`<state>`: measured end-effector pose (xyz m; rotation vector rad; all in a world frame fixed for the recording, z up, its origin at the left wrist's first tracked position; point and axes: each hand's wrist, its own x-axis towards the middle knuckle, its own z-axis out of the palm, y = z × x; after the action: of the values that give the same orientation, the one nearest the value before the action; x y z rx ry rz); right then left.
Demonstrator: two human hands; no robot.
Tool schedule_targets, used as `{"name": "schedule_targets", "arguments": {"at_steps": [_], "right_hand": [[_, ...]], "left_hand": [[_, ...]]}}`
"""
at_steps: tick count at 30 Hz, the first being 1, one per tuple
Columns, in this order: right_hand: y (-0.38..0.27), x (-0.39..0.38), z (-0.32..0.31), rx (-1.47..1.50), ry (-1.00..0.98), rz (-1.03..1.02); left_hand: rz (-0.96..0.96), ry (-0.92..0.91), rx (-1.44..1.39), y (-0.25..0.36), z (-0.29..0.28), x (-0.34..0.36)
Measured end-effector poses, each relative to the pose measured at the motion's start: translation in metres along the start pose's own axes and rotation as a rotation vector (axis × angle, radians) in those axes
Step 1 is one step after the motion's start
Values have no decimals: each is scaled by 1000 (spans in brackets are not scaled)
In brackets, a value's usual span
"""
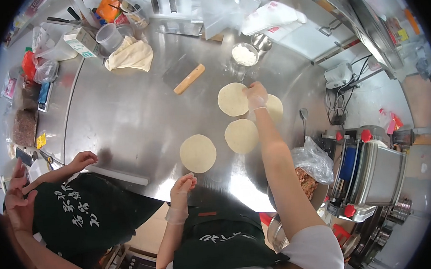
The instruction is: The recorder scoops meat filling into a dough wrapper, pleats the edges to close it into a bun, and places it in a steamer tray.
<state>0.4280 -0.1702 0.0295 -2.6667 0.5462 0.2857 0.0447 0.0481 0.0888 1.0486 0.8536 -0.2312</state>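
Four pale dough rounds lie on the steel worktop (126, 120): one at the top (231, 99), one partly under my right arm (274, 108), one below (240, 136) and one farther left (198, 153). My right hand (256, 95), in a clear glove, pinches the right edge of the top round. My left hand (183, 185), also gloved, is held near the worktop's front edge, below the left round, fingers curled with nothing visible in them. A wooden rolling pin (189, 79) lies behind the rounds. A bowl of white powder (244, 55) stands at the back.
A co-worker's hands (84, 159) are at the front left. At the right are a bowl of filling under plastic (306, 183), a steel machine (373, 171) and a spoon (303, 119). A cloth (129, 55), containers (108, 37) and bags (47, 71) line the back and left.
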Motion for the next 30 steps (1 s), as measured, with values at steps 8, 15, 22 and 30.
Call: {"name": "schedule_targets", "arguments": {"at_steps": [8, 15, 22, 30], "right_hand": [[14, 13, -2, 131, -248, -67], [-6, -58, -16, 229, -45, -306], [-18, -200, -121, 628, -182, -429], [95, -266, -216, 499, 245, -474]], "left_hand": [[-48, 3, -12, 19, 23, 20], [26, -92, -114, 26, 49, 62], [66, -330, -720, 17, 91, 137], [-326, -901, -1100, 42, 172, -13]]}}
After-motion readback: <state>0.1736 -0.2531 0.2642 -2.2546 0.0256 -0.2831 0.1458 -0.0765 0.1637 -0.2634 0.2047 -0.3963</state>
